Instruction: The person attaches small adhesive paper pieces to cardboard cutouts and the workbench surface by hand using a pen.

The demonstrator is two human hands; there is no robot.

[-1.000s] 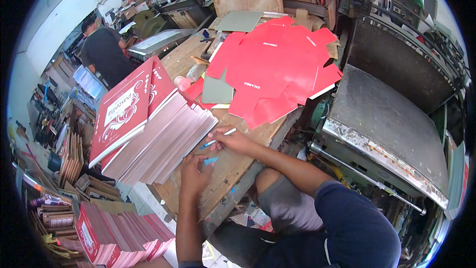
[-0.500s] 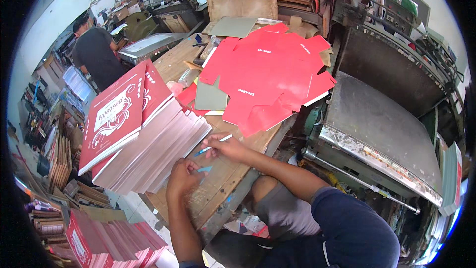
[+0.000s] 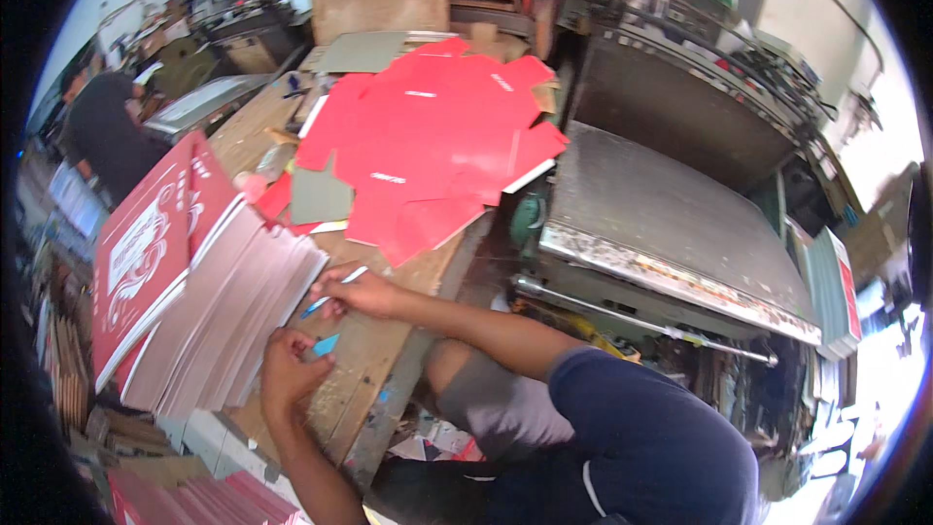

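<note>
A slim white and blue pen [image 3: 345, 280] is pinched in the fingers of my right hand [image 3: 350, 294], its blue end pointing down to the left. My left hand [image 3: 292, 369] is closed with a small light-blue slip [image 3: 327, 344] at its fingertips, just above the wooden tabletop. Left of both hands stands a tall stack of red-covered sheets [image 3: 219, 301], with pale page edges facing me. The top covers [image 3: 146, 248] carry a white swirl design and sit askew.
Flat red box blanks [image 3: 418, 136] lie spread over the far part of the wooden table [image 3: 374, 350], beside grey board pieces [image 3: 323, 196]. A metal press [image 3: 671, 204] stands to the right. More red stacks [image 3: 204, 501] sit low at the left. Another person [image 3: 107, 126] stands far left.
My view has swung to the right, so the table, stack and hands appear farther left. The blue slip now shows more clearly at my left fingertips. The pen stays in my right hand.
</note>
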